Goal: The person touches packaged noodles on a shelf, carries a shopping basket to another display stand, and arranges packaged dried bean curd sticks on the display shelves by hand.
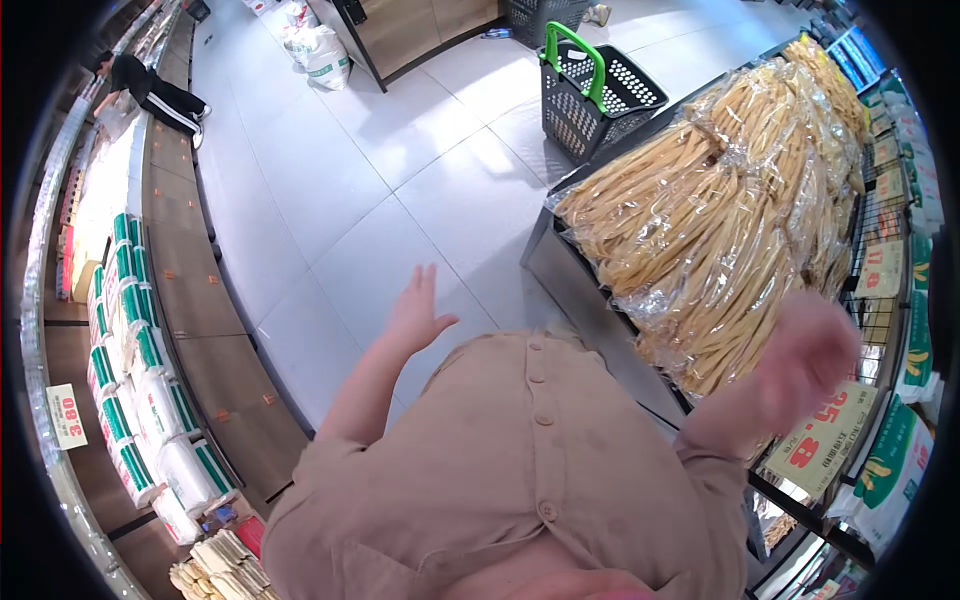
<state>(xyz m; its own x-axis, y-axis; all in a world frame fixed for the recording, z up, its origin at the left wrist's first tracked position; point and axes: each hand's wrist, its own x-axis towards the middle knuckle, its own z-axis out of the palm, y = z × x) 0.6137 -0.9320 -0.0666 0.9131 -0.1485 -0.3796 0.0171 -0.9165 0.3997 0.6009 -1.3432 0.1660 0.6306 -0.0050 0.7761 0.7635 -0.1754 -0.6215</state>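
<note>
My left hand [415, 310] is stretched out over the grey tiled floor, fingers extended and thumb apart, holding nothing. On the other side my right hand [808, 360] is raised and blurred by motion. Its fingers look bent, but I cannot make out whether anything is in them. In the view it overlaps the near end of a heap of long, pale yellow dried sticks in clear plastic [720, 220], and a yellow price sign [825, 440] shows just below it. Whether the right hand touches either is not clear.
A black shopping basket [600, 100] with a green handle stands beyond the heap. Green-and-white packages [135, 330] line the left shelf [205, 290]. A person [150, 90] leans over that shelf farther off. White sacks [318, 55] stand by a wooden counter [420, 35].
</note>
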